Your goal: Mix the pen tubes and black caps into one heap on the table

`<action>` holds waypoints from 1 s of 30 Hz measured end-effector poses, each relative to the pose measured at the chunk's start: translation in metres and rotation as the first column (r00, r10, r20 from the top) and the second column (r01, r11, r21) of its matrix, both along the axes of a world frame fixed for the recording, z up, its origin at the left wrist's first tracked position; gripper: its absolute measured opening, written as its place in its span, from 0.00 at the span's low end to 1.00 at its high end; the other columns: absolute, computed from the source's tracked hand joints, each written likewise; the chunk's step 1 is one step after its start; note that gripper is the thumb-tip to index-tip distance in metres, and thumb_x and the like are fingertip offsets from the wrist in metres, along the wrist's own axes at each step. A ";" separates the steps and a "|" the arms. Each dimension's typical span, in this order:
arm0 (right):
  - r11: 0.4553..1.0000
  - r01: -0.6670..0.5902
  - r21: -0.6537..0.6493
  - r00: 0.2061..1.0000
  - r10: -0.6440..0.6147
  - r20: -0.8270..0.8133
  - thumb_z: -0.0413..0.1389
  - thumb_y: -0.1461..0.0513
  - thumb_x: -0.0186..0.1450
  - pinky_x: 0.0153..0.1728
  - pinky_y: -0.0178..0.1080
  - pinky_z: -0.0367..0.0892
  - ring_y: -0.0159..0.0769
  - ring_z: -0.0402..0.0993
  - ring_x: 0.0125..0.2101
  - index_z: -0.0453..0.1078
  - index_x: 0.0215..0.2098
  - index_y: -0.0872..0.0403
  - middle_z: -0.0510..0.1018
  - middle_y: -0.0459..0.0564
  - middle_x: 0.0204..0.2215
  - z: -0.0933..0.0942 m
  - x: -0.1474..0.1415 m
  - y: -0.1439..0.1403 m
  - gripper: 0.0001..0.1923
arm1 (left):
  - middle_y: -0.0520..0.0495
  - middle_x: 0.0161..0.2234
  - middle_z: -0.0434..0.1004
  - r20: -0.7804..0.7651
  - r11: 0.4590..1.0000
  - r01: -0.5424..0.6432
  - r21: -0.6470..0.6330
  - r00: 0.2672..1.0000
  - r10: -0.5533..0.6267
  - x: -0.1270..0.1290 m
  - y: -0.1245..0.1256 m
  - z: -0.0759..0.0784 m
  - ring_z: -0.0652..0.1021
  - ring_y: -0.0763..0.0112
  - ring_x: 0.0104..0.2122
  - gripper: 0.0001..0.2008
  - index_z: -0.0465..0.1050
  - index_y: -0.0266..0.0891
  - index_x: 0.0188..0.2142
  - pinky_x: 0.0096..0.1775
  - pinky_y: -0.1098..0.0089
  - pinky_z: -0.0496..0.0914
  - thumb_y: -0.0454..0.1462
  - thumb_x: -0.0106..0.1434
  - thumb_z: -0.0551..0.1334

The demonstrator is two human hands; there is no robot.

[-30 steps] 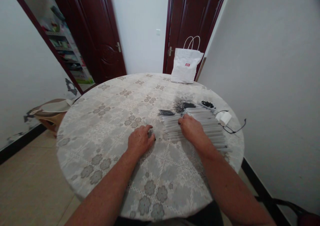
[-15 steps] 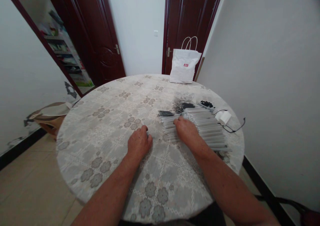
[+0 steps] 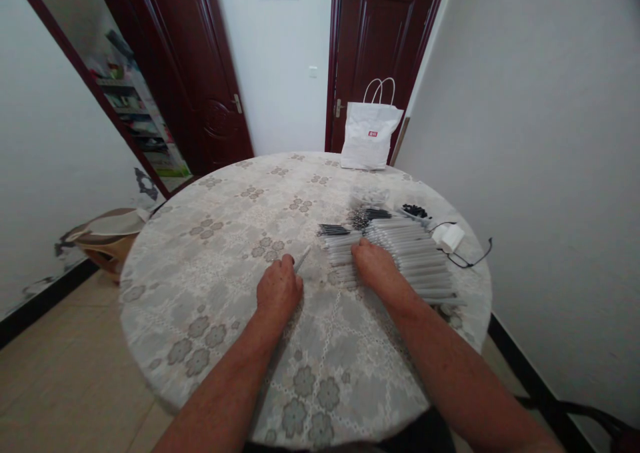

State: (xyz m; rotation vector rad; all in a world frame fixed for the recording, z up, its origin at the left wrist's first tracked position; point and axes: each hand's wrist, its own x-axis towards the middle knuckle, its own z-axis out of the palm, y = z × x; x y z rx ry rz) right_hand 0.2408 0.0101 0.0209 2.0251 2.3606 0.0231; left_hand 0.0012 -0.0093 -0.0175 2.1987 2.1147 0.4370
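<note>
My left hand [image 3: 280,286] is closed round a slim pale pen barrel [image 3: 303,259], whose tip points up and to the right above the cloth. At the near side of a large row of pale grey pen barrels [image 3: 420,259], my right hand [image 3: 375,263] has its fingers bent together. They touch a smaller row of thin pale tubes [image 3: 343,253]; whether something is pinched in them is hidden. Beyond the fingers lie a bundle of thin dark sticks [image 3: 334,229] and a pile of dark, metal-tipped pieces [image 3: 370,217].
Clear plastic bags, one with pale small parts [image 3: 370,196] and one with black small parts [image 3: 415,211], lie behind the rows. Eyeglasses [image 3: 465,261] and a white box [image 3: 450,237] are at the right. A white paper bag [image 3: 371,136] stands on the round table's [image 3: 200,293] far edge.
The pen barrel in my left hand now sticks out further and shows plainly. My right hand stays at the row, nearly unmoved. The view has tilted slightly upward.
</note>
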 end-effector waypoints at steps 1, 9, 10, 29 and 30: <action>1.000 0.004 0.001 1.000 -0.004 -0.004 0.48 0.71 0.71 0.43 0.39 0.73 0.46 0.83 0.43 0.77 0.47 0.58 0.79 0.63 0.47 0.000 0.000 0.000 0.16 | 0.36 0.45 0.78 0.050 1.000 -0.006 0.023 0.999 0.005 -0.002 0.002 -0.001 0.79 0.53 0.45 0.14 0.69 0.38 0.51 0.44 0.63 0.67 0.33 0.66 0.57; 0.961 -0.005 0.277 0.950 0.091 -0.300 0.48 0.63 0.76 0.50 0.43 0.73 0.46 0.79 0.48 0.72 0.57 0.57 0.78 0.61 0.50 -0.006 -0.006 0.006 0.16 | 0.46 0.35 0.79 0.740 0.997 -0.010 0.080 0.670 -0.053 -0.009 0.016 0.006 0.79 0.62 0.36 0.11 0.74 0.40 0.43 0.42 0.64 0.69 0.37 0.59 0.61; 0.935 -0.007 0.355 0.909 0.154 -0.387 0.49 0.62 0.76 0.52 0.43 0.72 0.46 0.78 0.50 0.71 0.60 0.56 0.78 0.61 0.51 -0.008 -0.007 0.007 0.18 | 0.47 0.34 0.79 0.790 0.998 0.023 0.060 0.609 -0.062 -0.008 0.016 0.009 0.78 0.63 0.34 0.12 0.74 0.40 0.42 0.40 0.65 0.70 0.39 0.58 0.62; 0.955 -0.066 0.288 0.478 0.283 -0.831 0.54 0.59 0.72 0.42 0.37 0.66 0.36 0.74 0.36 0.74 0.40 0.52 0.78 0.46 0.33 -0.013 -0.017 0.010 0.08 | 0.50 0.32 0.79 0.960 0.994 0.107 -0.021 -0.275 0.050 -0.004 0.025 0.006 0.81 0.71 0.34 0.25 0.76 0.38 0.44 0.44 0.67 0.77 0.42 0.49 0.80; 0.968 -0.064 0.242 0.458 0.244 -0.855 0.54 0.58 0.72 0.39 0.37 0.65 0.35 0.74 0.34 0.74 0.40 0.51 0.77 0.44 0.31 -0.013 -0.020 0.009 0.08 | 0.49 0.32 0.80 0.955 0.993 0.117 -0.019 -0.293 0.053 -0.004 0.025 0.006 0.82 0.70 0.35 0.25 0.77 0.37 0.43 0.44 0.66 0.77 0.41 0.49 0.80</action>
